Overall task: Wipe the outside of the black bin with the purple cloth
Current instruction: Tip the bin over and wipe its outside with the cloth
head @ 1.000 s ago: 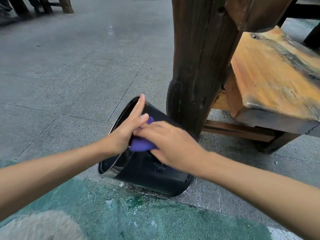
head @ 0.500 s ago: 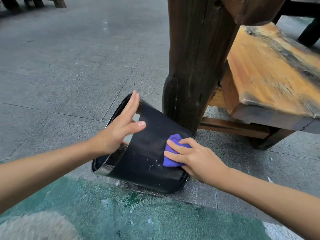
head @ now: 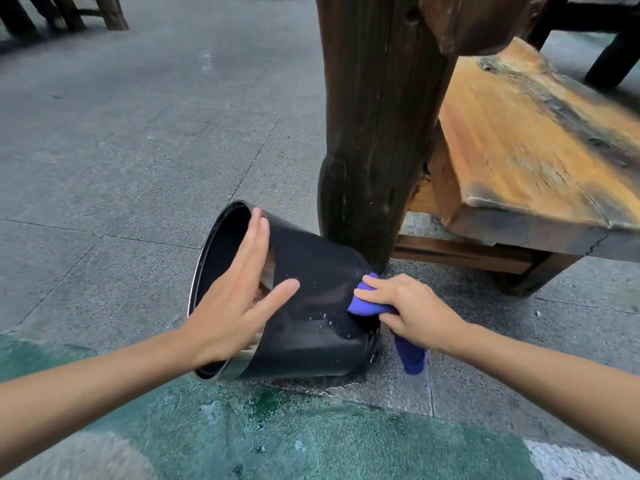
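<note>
The black bin lies tilted on the pavement, its open mouth with a shiny metal rim facing left. My left hand rests flat on the rim and upper wall, fingers straight and spread. My right hand grips the purple cloth and presses it against the bin's wall near the base; a loose end of the cloth hangs below the hand. Small pale specks dot the bin's wall.
A thick dark wooden post stands right behind the bin, touching or nearly touching it. A worn orange wooden bench extends right of the post. Grey paving lies left and behind; green painted ground is in front.
My right hand has wiped the cloth along the bin's wall from near the rim down to the base end. The left hand has flattened on the rim and the bin has rolled slightly.
</note>
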